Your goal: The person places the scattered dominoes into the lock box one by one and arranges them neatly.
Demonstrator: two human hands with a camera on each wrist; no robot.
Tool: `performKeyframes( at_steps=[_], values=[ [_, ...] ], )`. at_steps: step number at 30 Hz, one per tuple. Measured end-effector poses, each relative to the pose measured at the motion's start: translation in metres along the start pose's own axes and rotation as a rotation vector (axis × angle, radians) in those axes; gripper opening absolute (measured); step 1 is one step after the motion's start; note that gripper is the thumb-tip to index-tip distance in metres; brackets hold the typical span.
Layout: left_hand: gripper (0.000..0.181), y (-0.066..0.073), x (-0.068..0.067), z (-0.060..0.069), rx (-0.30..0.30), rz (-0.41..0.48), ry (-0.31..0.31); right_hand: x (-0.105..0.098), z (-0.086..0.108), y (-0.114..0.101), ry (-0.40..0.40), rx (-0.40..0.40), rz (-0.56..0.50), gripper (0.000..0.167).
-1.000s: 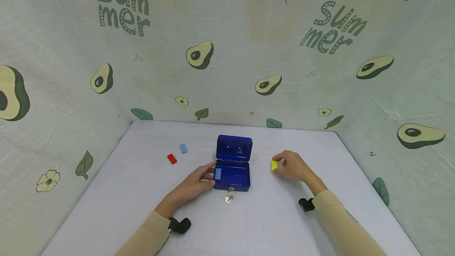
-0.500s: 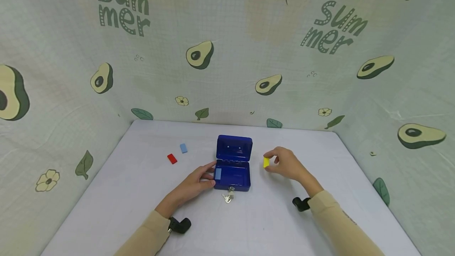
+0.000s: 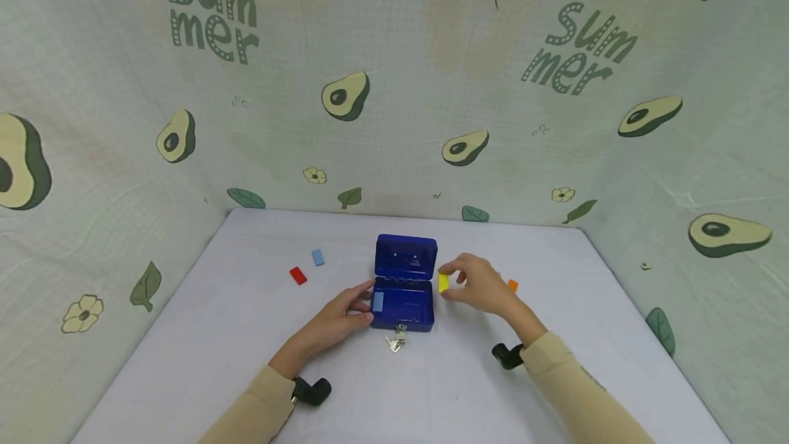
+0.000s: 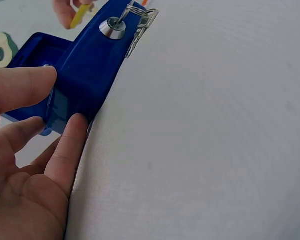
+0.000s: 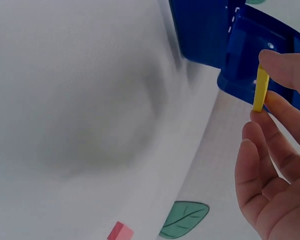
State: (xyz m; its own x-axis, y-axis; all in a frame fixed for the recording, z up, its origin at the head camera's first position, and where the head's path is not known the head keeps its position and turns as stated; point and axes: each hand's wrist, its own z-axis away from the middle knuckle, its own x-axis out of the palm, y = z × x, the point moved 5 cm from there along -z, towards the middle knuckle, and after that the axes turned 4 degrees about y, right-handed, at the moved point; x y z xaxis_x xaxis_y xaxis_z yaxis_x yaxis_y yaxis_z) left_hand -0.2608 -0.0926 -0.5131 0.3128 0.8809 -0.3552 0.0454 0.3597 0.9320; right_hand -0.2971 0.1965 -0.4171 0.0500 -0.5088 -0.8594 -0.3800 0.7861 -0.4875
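Across the white bench from where I stand, a person has a blue cash box in front of them, its lid raised at twelve o'clock. Take the open compartment as the centre of the clock. The right hand pinches a small yellow block between thumb and fingertips, upright, at two o'clock, just beside the box. The left hand is at about eight o'clock, fingers spread, thumb and fingertips touching the near-left end of the box.

Inside the compartment, along its nine o'clock wall, there's a pale-blue rectangular piece. At six o'clock a round silver lock sits in the front wall, with keys hanging from it.

Farther out on the bench, a light-blue block lies at ten o'clock and a red block between nine and ten. An orange block, partly hidden by the right hand, lies a little above three o'clock. The right-wrist view also catches a pink block, near half past six in that view. Beyond twelve o'clock hangs a pale cloth printed with avocados, leaves and "summer".
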Motion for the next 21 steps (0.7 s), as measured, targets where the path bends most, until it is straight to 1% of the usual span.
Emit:
performKeyframes(
  at_steps=[4,15,21],
  values=[
    [0.069,0.000,0.000,0.000,-0.001,0.004,-0.001,0.004,0.000,-0.007,-0.004,-0.024,-0.016,0.036],
    [0.068,-0.002,0.001,0.000,-0.002,0.010,-0.004,0.020,-0.003,-0.018,-0.021,-0.041,-0.059,0.037],
    [0.068,-0.003,0.001,-0.001,-0.004,0.015,0.000,0.027,-0.004,-0.025,-0.031,-0.066,-0.088,0.037]
  ],
)
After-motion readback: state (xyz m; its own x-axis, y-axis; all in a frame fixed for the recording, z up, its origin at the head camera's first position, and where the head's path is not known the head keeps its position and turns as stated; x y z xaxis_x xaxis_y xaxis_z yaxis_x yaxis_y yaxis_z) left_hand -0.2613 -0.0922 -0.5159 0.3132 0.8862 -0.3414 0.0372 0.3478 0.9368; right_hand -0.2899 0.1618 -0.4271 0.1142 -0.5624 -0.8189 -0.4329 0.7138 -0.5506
